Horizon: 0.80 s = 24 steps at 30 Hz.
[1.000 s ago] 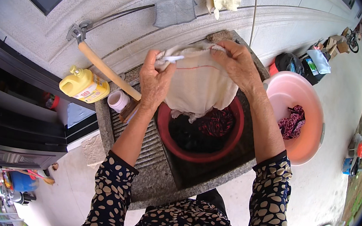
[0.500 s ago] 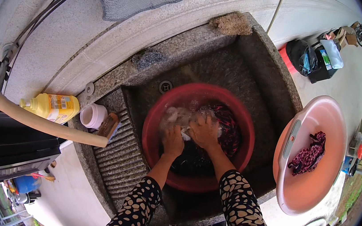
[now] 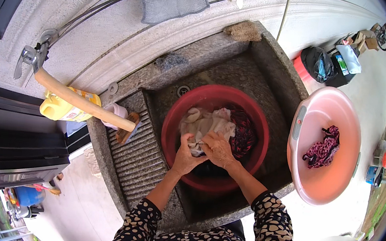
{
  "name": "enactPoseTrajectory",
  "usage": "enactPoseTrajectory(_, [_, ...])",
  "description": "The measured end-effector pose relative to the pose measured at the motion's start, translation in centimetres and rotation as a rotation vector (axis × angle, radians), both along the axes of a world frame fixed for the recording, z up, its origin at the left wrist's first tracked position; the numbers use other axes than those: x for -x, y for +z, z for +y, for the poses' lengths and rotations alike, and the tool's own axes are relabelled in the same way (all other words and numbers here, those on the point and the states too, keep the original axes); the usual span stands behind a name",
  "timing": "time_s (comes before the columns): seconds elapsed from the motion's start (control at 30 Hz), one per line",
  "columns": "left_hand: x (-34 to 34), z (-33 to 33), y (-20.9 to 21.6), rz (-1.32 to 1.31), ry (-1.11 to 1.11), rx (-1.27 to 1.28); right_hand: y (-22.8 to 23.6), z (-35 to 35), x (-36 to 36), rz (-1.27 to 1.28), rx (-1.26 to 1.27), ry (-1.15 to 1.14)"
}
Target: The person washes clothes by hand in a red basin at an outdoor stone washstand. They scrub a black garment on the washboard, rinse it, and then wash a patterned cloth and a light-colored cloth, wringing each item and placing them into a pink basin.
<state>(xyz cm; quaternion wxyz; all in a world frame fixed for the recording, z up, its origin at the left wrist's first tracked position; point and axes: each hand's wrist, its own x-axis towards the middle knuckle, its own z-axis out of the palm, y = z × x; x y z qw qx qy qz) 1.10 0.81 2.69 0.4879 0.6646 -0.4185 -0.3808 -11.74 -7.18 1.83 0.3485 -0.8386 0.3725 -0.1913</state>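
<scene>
A red basin stands in the stone sink with wet laundry in it. My left hand bends its fingers round the near edge of a whitish cloth. Beside it, my right hand grips the same cloth, its fingers curled down into the folds. The whitish cloth is bunched up on top of the load. Right of it lies a black-and-pink patterned garment. Something dark sits under my wrists, partly hidden. The fingertips of both hands are partly out of sight in the fabric.
A ridged washboard slab forms the sink's left side, with a scrubbing brush on it. A tap hose hangs above a yellow jug. At the right, a pink basin holds a pink-and-black patterned cloth.
My hands, spread and pressing into the laundry before, have drawn together and curled at the whitish cloth. That cloth now rises higher in the basin. The whole view has shifted.
</scene>
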Motion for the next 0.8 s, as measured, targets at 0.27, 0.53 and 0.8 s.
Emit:
enactPoseTrajectory(0.27, [-3.1, 7.9, 7.8, -0.244, -0.308, 0.073, 5.7, 0.7, 3.6, -0.526, -0.722, 0.144])
enactPoseTrajectory(0.53, [-8.0, 12.4, 25.2, -0.406, -0.418, 0.259, -4.1, -3.0, 0.0, 0.161, 0.003, -0.275])
enactPoseTrajectory(0.8, [-11.8, 18.5, 23.9, -0.350, -0.253, -0.026, -8.1, 3.6, -6.9, 0.456, -0.235, -0.036])
